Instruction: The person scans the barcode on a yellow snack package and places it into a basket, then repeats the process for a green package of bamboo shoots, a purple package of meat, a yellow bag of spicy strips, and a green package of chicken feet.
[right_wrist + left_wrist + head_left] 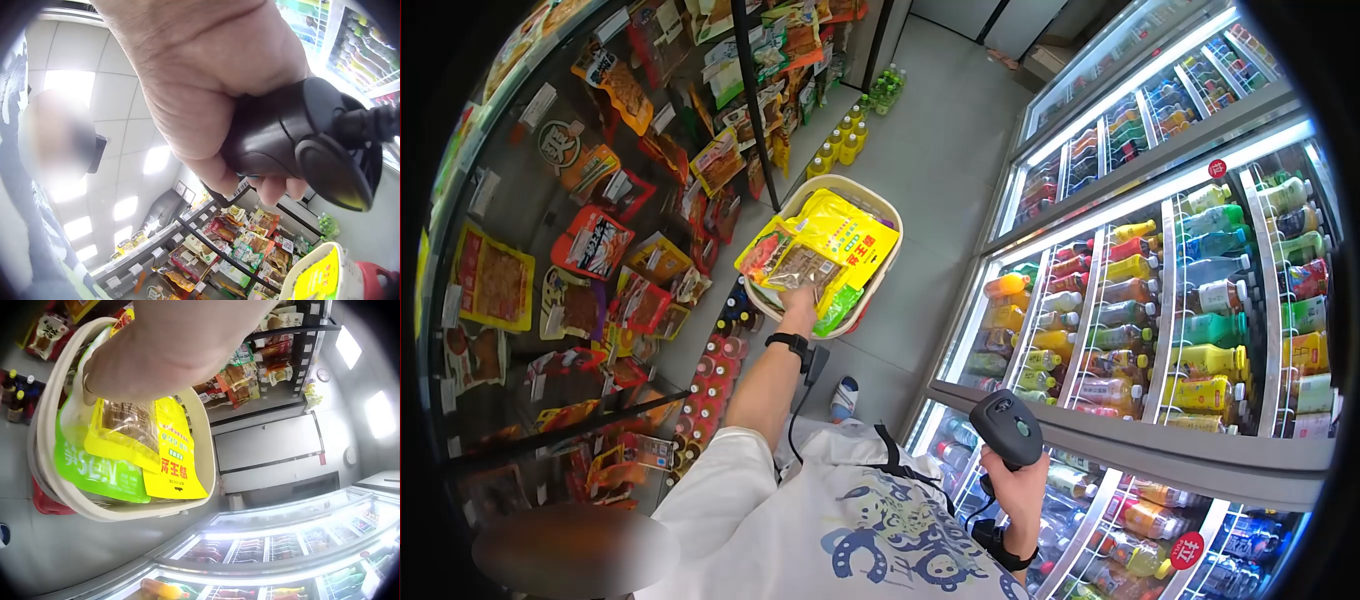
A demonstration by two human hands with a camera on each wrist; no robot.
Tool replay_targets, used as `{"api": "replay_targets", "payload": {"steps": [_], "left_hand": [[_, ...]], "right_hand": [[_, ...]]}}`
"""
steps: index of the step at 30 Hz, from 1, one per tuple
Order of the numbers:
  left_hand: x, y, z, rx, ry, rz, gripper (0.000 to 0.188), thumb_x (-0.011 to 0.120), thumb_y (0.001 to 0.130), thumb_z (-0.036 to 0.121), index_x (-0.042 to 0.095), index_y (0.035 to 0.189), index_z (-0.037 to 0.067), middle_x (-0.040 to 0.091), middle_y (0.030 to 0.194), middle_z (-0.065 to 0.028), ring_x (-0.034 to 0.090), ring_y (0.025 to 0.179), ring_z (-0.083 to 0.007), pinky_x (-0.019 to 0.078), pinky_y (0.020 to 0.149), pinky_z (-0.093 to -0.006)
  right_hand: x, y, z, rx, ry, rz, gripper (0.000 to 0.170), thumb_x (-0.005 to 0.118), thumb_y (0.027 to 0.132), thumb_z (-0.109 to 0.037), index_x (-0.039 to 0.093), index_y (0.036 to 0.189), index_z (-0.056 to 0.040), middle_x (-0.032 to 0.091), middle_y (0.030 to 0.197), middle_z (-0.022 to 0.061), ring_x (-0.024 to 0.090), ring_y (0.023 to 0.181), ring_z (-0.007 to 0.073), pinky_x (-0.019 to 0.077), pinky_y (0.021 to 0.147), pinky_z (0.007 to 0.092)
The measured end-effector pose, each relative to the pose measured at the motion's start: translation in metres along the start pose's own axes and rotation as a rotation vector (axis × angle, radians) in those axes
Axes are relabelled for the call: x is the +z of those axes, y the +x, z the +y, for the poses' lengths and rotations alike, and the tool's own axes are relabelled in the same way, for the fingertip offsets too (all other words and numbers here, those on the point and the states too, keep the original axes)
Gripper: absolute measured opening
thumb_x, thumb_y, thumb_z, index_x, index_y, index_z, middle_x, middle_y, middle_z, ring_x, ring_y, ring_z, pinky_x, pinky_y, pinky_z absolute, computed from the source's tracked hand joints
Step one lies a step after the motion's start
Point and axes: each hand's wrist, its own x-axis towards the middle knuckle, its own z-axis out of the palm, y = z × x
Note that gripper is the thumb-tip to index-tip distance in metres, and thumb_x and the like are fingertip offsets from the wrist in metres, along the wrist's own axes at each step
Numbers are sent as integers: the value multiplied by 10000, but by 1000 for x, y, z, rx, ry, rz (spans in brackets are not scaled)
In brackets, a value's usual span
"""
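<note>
In the head view my left hand (798, 305) reaches into a cream-coloured basket (896, 262) and grips the near edge of a yellow food packet (800, 268) with a clear window showing brown contents. Its fingers are partly hidden by the packet. Under and beside it lie a larger yellow packet (177, 450) with red and green lettering and a green packet (103, 472). My right hand (1018, 485) holds a black handheld barcode scanner (275, 128) by its handle, the head pointing up and away from the basket in the head view.
On the left, a dark rack (530, 210) carries hanging snack packets. Red-capped bottles (718, 370) and yellow bottles (840, 142) line the floor along it. Glass-door fridges (1100, 300) full of drinks stand on the right, with grey floor (945, 150) between.
</note>
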Motion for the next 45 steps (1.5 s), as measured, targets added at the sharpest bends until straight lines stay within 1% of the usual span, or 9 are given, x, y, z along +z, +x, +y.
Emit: {"api": "replay_targets", "payload": {"steps": [3, 5, 7, 11, 17, 25, 28, 36, 45], "left_hand": [[-10, 11, -18, 248, 71, -31, 466, 610, 762, -14, 446, 1199, -23, 551, 1145, -161, 575, 974, -292, 496, 792, -411], [-21, 23, -27, 212, 18, -39, 434, 585, 774, -19, 455, 1189, -25, 561, 1120, -166, 578, 966, -295, 499, 786, -397], [-32, 12, -16, -19, 155, -269, 544, 548, 770, -4, 388, 1289, -25, 524, 1209, -196, 567, 1031, -308, 478, 836, -385], [-42, 9, -14, 55, 206, -347, 503, 558, 776, 36, 404, 1248, -47, 536, 1169, -198, 570, 1018, -296, 482, 819, -372], [-28, -17, 2, 170, 555, -304, 490, 531, 762, 5, 421, 1239, -15, 548, 1153, -190, 570, 1022, -296, 463, 842, -347], [-39, -10, -7, 316, 509, -403, 583, 536, 741, -11, 367, 1296, -68, 527, 1220, -223, 554, 1083, -272, 448, 871, -330], [-44, 8, -20, 272, 564, -176, 589, 543, 741, -15, 365, 1299, -74, 546, 1203, -206, 549, 1089, -289, 438, 890, -305], [-40, 20, -21, -92, 484, -387, 230, 483, 862, 62, 516, 1076, -17, 644, 849, -131, 632, 609, -184, 497, 479, -324], [-38, 16, -38, -81, 463, -354, 190, 480, 904, 86, 551, 1074, 46, 654, 839, -120, 653, 599, -202, 536, 490, -315]], "right_hand": [[2, 4, -3, -11, 22, -7, 105, 648, 729, -49, 661, 815, 10, 628, 649, 37, 570, 583, 90, 447, 546, 248], [4, 9, 7, -76, -18, -11, 108, 653, 719, -49, 663, 811, 8, 624, 637, 33, 557, 577, 82, 442, 542, 250], [6, 13, 5, -99, -9, -12, 116, 657, 714, -50, 664, 812, 10, 620, 630, 31, 550, 572, 80, 439, 540, 249], [5, 18, 2, -45, -11, -81, 214, 709, 684, -103, 664, 871, -10, 656, 684, 85, 592, 593, 140, 459, 590, 277], [3, 12, 0, -43, -12, -82, 210, 709, 688, -99, 662, 868, -1, 660, 690, 85, 592, 602, 132, 460, 593, 276], [4, 6, 18, -60, 28, -51, 218, 702, 691, -98, 657, 883, -5, 656, 685, 93, 590, 597, 131, 462, 595, 274], [6, 10, 12, -83, 13, -82, 228, 700, 692, -103, 656, 894, -7, 656, 696, 99, 596, 597, 144, 466, 597, 278], [6, 15, -1, -91, -23, -121, 241, 696, 692, -109, 650, 906, -9, 661, 708, 107, 612, 593, 175, 473, 599, 288], [4, 3, 16, 23, 12, -80, 213, 700, 696, -99, 666, 885, -9, 662, 699, 99, 609, 608, 149, 470, 598, 286]]}}
